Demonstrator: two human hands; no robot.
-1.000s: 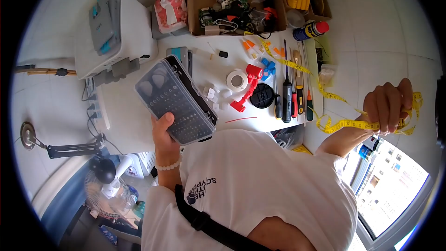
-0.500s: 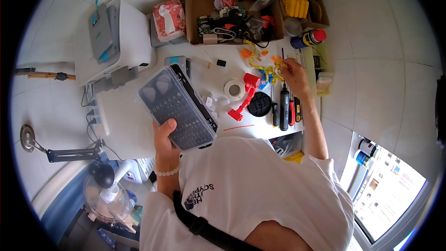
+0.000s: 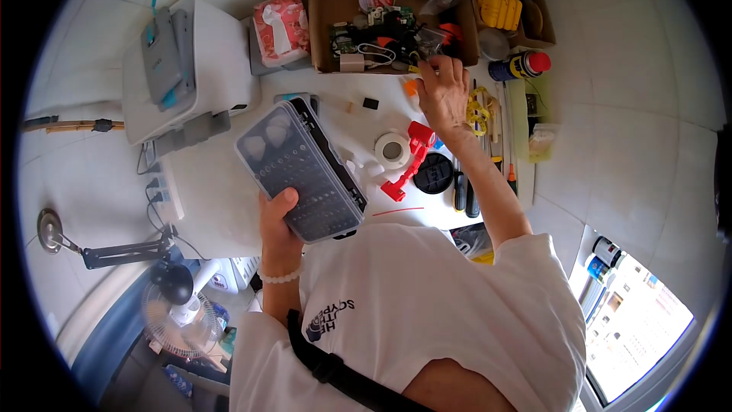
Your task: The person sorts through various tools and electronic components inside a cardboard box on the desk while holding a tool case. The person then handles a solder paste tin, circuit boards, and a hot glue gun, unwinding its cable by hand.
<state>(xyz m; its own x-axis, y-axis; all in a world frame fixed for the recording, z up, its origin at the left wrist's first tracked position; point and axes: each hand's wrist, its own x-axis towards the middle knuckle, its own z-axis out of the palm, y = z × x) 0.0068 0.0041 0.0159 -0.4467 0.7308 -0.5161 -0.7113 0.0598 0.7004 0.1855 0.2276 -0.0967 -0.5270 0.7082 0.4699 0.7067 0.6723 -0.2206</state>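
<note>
The left hand (image 3: 280, 225) clasps a case (image 3: 301, 172); the right hand (image 3: 444, 99), its pinch unclear, curls by the carton (image 3: 319, 42), yellow tape (image 3: 478, 113) bunched beside it on the counter (image 3: 213, 183). Tape-gathering seems in hand, calling next for a firm pinch.

1. The cloudy see-through plastic case with black edges (image 3: 303, 170) hides the left grip's (image 3: 280, 223) fingers, all but the thumb.
2. Little bits (image 3: 320, 197) inside are too tiny to name.
3. You can't see if the right grip (image 3: 444, 98) pinches anything.
4. The bare right arm (image 3: 488, 175) covers part of a bright blue plastic thing (image 3: 438, 143).
</note>
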